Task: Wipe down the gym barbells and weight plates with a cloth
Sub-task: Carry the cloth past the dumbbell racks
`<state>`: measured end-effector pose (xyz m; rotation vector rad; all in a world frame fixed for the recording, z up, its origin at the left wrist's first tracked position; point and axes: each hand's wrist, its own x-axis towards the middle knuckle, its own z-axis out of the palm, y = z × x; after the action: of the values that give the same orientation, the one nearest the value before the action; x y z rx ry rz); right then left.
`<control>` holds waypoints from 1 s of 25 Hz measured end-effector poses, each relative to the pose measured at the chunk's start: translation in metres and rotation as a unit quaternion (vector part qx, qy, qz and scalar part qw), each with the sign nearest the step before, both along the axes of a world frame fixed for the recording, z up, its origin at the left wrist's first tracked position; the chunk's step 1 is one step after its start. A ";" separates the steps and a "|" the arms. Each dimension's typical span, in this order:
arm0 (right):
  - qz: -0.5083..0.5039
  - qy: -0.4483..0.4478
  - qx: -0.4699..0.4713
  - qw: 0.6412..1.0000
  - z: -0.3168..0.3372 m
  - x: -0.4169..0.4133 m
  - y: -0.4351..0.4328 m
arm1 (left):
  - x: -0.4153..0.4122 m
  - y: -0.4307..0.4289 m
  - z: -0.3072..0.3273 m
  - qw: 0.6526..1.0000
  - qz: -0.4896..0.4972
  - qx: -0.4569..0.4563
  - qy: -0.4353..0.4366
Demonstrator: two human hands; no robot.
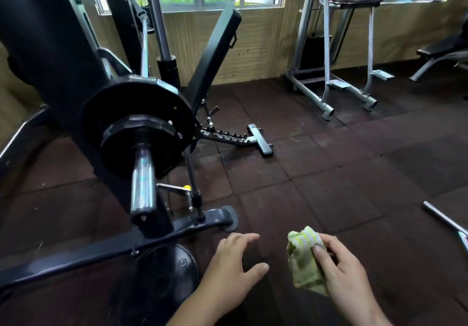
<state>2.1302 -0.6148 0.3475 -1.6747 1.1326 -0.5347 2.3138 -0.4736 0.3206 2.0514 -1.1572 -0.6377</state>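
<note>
Barbell (142, 186) loaded with two black plates (136, 123), chrome sleeve bare.
Right hand (347, 272) grasps a green-striped cloth (304, 259); left hand (233, 262) spread, released.

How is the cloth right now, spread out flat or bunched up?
Bunched up. The cloth sits crumpled in the right hand, thumb pressed on its top, folds hanging below. The left hand is empty.

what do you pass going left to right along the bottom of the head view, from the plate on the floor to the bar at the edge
weight plate on the floor → left hand, open and empty → green striped cloth → right hand gripping the cloth → loose steel bar on the floor
</note>
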 end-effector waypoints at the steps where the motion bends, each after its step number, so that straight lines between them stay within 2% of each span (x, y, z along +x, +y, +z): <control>1: -0.002 -0.001 -0.002 1.000 0.006 0.007 0.000 | 0.005 -0.005 0.005 1.000 -0.003 0.000 -0.016; 5: 0.016 -0.015 -0.024 0.999 0.010 0.077 -0.047 | 0.075 -0.057 0.017 0.999 -0.003 -0.011 -0.041; 11: 0.045 -0.021 -0.021 0.999 0.000 0.132 -0.102 | 0.114 -0.101 0.005 0.999 0.016 -0.012 -0.041; 16: 0.090 -0.021 -0.013 0.996 -0.008 0.168 -0.156 | 0.134 -0.135 0.002 0.997 0.071 -0.005 -0.036; 25: 0.241 -0.055 -0.018 0.969 -0.003 0.228 -0.248 | 0.132 -0.188 0.017 0.970 0.241 -0.004 -0.035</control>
<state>2.3587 -0.8624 0.3441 -1.8474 0.6039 -0.3295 2.4456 -0.6616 0.3377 2.2487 -0.6494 -0.3210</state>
